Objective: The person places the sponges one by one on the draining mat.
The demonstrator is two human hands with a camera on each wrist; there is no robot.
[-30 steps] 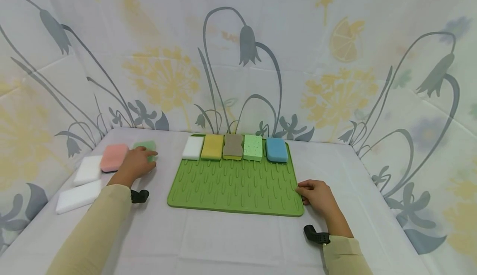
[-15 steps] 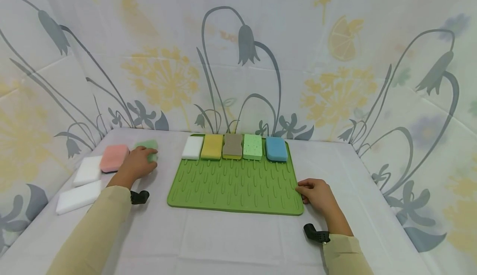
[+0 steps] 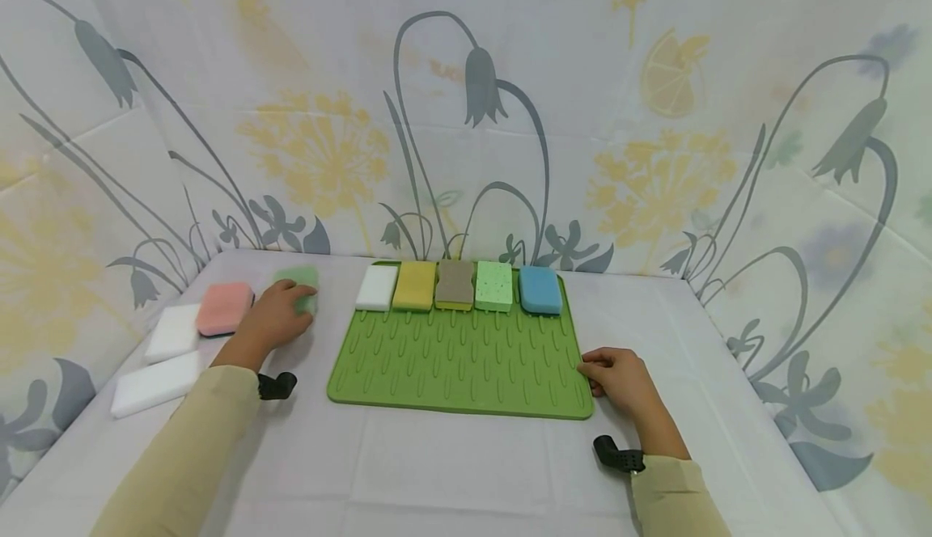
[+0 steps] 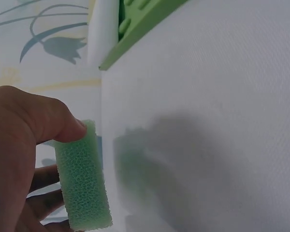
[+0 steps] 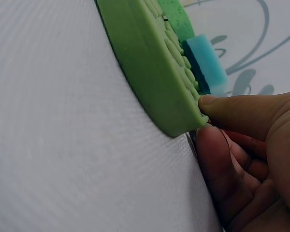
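My left hand (image 3: 275, 317) grips a pale green, open-pored sponge (image 3: 307, 280) at the table's back left. The left wrist view shows that sponge (image 4: 83, 181) between thumb and fingers, raised off the white cloth with a shadow beside it. At the right edge of a green ribbed mat (image 3: 466, 367), my right hand (image 3: 619, 379) pinches the rim between thumb and finger. Along the mat's back edge stand a white sponge (image 3: 377, 288), a yellow sponge (image 3: 415, 286), a grey-brown sponge (image 3: 455, 284), a speckled green sponge (image 3: 493, 286) and a blue sponge (image 3: 540, 290).
Left of my left hand lie a pink sponge (image 3: 223, 308) with a dark underside and two white sponges, one behind (image 3: 171, 332) and one white sponge in front (image 3: 155, 384). A flowered curtain (image 3: 466, 116) closes off the back and sides of the white-covered table (image 3: 451, 472).
My left hand has moved slightly right with the pale green sponge, away from the pink one. My right hand keeps its place on the mat's edge.
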